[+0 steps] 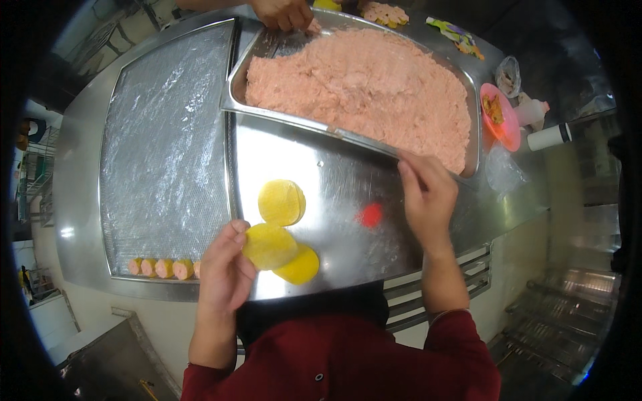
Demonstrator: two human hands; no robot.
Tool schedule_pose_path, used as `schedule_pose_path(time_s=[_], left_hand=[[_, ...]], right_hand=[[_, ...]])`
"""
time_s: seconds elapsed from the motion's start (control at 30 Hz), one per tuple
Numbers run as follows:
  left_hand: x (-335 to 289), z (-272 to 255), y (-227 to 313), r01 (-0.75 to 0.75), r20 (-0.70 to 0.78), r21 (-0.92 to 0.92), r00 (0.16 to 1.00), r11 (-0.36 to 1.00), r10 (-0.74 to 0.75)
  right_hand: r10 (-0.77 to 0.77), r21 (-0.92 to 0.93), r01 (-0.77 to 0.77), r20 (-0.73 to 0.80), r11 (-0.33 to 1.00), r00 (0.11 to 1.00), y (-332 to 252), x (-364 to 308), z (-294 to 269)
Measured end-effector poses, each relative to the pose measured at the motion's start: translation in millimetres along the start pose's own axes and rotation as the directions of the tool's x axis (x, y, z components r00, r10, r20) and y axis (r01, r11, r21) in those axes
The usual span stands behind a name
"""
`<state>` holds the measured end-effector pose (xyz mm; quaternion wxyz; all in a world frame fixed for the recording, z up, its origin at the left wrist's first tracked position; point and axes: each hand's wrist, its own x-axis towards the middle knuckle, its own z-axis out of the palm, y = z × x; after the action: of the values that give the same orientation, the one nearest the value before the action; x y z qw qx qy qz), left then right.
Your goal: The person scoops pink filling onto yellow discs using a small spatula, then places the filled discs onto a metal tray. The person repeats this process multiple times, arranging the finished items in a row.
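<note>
My left hand (pixel 226 271) pinches the edge of a round yellow dough wrapper (pixel 269 246) between thumb and fingers. Under it, another yellow wrapper (pixel 299 265) lies on the steel table, partly covered. A small stack of wrappers (pixel 279 202) rests just beyond. My right hand (pixel 429 194) is closed at the near rim of a deep metal tray (pixel 284 116) heaped with pink minced meat (pixel 361 83). A thin metal edge runs from my right fingertips along that rim; whether it is a tool or the rim itself is unclear.
Filled yellow dumplings (pixel 182 269) line the near edge of a film-covered tray (pixel 167 147) at left. Red powder (pixel 370 215) dusts the table (pixel 334 247). A co-worker's hand (pixel 284 13) reaches the meat tray's far corner. A pink bowl (pixel 508 134) and white cylinder (pixel 549 137) stand right.
</note>
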<state>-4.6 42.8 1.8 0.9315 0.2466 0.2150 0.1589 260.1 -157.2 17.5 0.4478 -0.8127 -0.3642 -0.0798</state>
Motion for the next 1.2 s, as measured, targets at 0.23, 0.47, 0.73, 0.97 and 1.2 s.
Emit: schedule_pose_path(time_s=[0.23, 0.47, 0.73, 0.97, 1.2], left_hand=[[-9, -1, -20, 0.168, 0.008, -0.085, 0.986, 0.982, -0.168], [-20, -15, -23, 0.163, -0.007, -0.093, 0.986, 0.982, -0.164], [-13, -16, -23, 0.229, -0.014, -0.100, 0.973, 0.968, -0.232], [-5, 1, -25, 0.284, 0.018, -0.057, 0.959, 0.957, -0.283], [-5, -2, -26, 0.296, 0.021, -0.061, 0.955, 0.953, -0.295]], right_hand=[[-0.208, -0.206, 0.254, 0.222, 0.945, 0.953, 24, 96, 32], [-0.112, -0.407, 0.320, 0.458, 0.856, 0.882, 27, 126, 52], [-0.139, -0.346, 0.327, 0.469, 0.880, 0.872, 35, 112, 27], [-0.125, -0.350, 0.228, 0.294, 0.908, 0.948, 39, 113, 38], [-0.024, -0.233, 0.158, 0.490, 0.960, 0.871, 45, 109, 38]])
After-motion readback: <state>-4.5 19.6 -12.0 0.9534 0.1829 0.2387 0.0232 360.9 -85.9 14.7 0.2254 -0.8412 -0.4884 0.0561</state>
